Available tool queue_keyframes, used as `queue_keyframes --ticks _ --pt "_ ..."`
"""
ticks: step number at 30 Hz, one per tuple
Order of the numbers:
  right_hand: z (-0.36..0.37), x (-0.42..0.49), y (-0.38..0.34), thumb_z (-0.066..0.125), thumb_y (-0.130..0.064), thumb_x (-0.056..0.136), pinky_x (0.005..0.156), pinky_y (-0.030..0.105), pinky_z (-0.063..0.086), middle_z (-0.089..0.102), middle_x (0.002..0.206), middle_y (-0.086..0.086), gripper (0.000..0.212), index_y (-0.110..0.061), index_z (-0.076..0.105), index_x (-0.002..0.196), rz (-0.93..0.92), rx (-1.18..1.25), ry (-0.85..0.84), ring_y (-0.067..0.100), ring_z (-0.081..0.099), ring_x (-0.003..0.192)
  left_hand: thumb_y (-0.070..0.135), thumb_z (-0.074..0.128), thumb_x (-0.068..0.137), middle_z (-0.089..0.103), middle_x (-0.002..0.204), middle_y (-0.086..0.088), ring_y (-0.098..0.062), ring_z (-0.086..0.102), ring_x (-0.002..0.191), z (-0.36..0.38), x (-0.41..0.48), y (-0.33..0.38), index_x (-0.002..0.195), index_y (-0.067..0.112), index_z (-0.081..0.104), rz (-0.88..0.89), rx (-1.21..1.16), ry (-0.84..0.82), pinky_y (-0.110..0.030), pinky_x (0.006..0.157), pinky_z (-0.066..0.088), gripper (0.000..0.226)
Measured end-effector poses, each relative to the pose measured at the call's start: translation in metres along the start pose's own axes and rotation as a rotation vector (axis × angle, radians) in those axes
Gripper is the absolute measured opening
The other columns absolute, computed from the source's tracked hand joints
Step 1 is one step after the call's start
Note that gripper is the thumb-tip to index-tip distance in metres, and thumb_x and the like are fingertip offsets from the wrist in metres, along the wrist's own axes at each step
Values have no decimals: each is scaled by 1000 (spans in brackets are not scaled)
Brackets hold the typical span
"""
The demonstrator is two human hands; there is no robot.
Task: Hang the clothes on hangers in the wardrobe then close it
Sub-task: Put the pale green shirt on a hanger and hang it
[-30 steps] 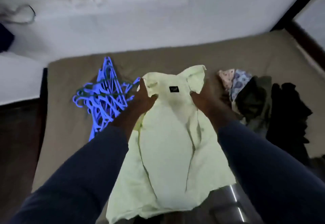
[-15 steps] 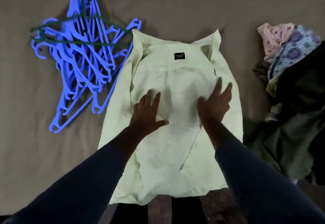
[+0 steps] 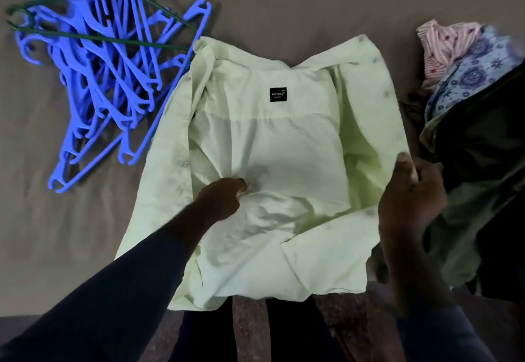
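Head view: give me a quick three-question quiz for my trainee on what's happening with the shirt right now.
1. True or false: the hangers lie to the right of the shirt.
2. What does the right hand pinch? A) the shirt's edge B) a hanger C) nothing
3. Fill in: the shirt's label is ___ in colour.
Key: 1 false, they lie to its left; 2 A; 3 black.
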State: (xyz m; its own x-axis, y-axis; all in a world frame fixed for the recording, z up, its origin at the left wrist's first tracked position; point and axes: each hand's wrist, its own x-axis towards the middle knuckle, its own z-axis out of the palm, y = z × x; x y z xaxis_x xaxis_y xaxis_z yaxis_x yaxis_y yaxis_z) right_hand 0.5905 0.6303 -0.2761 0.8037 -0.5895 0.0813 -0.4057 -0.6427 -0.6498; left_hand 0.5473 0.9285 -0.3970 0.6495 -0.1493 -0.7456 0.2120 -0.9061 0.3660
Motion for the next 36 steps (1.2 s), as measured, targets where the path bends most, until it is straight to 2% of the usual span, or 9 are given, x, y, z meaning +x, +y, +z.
queue_keyframes --ticks 5,9,13,15,19,23,27,31,36 --pt "4 -51 -23 56 -24 96 71 15 40 66 84 -8 19 -11 70 100 -343 11 -606 11 64 78 45 54 90 53 135 -11 -29 54 120 -7 -3 44 143 21 45 322 5 437 -44 92 51 59" --pt "-11 -77 -49 57 -27 97 61 11 42 59 73 -23 16 -16 67 103 -295 176 -515 -2 59 67 45 53 87 45 146 -20 -34 49 129 -16 0 109 146 10 39 589 10 494 -46 99 42 70" --pt "7 -104 -47 51 -29 100 68 30 51 71 86 -7 12 -26 60 106 -301 -72 -734 17 69 80 26 65 91 40 148 -17 -8 51 124 27 62 87 151 12 28 272 -46 240 -10 98 39 72" --pt "28 -111 -27 49 -33 100 78 34 48 70 100 -2 19 -24 58 114 -192 -362 -944 25 66 99 35 69 84 34 153 -11 -23 39 138 31 70 72 151 18 30 282 40 105 -27 112 35 79" --pt "44 -97 -26 61 -46 93 80 28 47 67 103 -8 30 -26 60 115 -43 -230 -760 13 65 93 30 56 84 60 125 -17 -36 58 115 -20 16 68 120 10 65 503 135 495 -48 93 51 43" --pt "67 -91 -55 64 -34 93 77 27 48 65 108 -4 33 -18 61 122 -223 36 -677 13 63 83 35 64 80 48 139 -17 -36 45 129 -43 -23 -3 137 11 50 -120 -76 959 -47 102 38 63" --pt "120 -101 -40 64 -35 93 103 39 41 49 143 12 54 -14 49 141 -398 -205 -998 29 51 127 30 70 82 46 135 -18 -38 46 123 -49 -40 -53 139 9 41 -424 -196 805 -49 97 39 68" --pt "137 -109 -16 62 -48 91 117 45 28 12 164 11 71 -24 34 151 -479 -606 -1216 31 22 148 8 59 87 59 112 -19 -39 59 103 -44 -41 -70 120 5 59 -262 -230 713 -44 83 46 33" --pt "144 -114 -25 65 -40 92 118 37 22 21 162 15 58 -18 47 142 -288 -442 -1194 29 19 150 23 58 92 65 113 -8 -29 64 104 -25 -64 -44 114 14 68 111 -109 559 -37 82 54 26"
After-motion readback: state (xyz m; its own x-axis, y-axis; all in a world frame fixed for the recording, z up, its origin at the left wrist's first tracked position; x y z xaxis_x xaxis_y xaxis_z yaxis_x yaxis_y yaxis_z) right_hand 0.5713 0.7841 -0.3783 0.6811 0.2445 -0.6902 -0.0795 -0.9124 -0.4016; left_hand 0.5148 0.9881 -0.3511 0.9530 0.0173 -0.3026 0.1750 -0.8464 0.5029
